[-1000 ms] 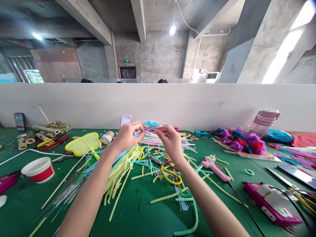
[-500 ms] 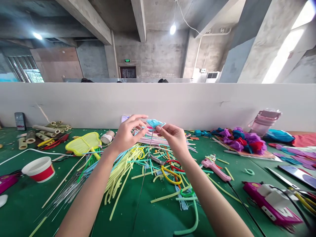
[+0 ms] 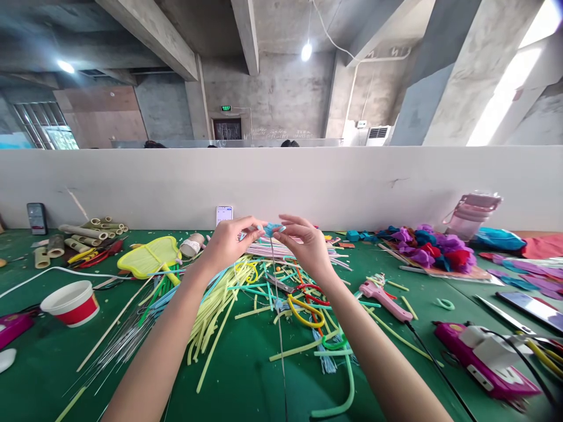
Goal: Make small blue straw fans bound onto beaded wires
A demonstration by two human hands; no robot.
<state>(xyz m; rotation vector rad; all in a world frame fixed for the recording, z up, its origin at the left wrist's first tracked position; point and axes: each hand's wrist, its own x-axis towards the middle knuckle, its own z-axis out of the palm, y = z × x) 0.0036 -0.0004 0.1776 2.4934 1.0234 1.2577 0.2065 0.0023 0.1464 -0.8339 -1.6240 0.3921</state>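
Between both hands, above the middle of the table, is a small light-blue ruffled piece [image 3: 272, 228] that looks like crepe paper. From it a long thin wire [image 3: 280, 334] hangs down toward me. My left hand [image 3: 232, 241] pinches the piece's left side with thumb and fingers. On the other side, the thumb and index finger of my right hand [image 3: 308, 245] close on it. Fingertips hide part of the piece. Below lie pale yellow strips [image 3: 220, 305], pink strips [image 3: 285, 249] and scissors with red and yellow handles [image 3: 308, 312].
A pink glue gun [image 3: 386, 300] lies at right, near a magenta power strip [image 3: 488, 357]. Purple, red and blue petals [image 3: 433, 249] are piled behind. At left are a paper cup [image 3: 70, 302], a yellow net shape [image 3: 152, 257] and bamboo pieces [image 3: 83, 231]. A white partition [image 3: 281, 181] stands behind.
The blue piece has been turned and lowered slightly, and its fan shape shows less. Both hands have come closer together, and the wire's lower end has swung to the right.
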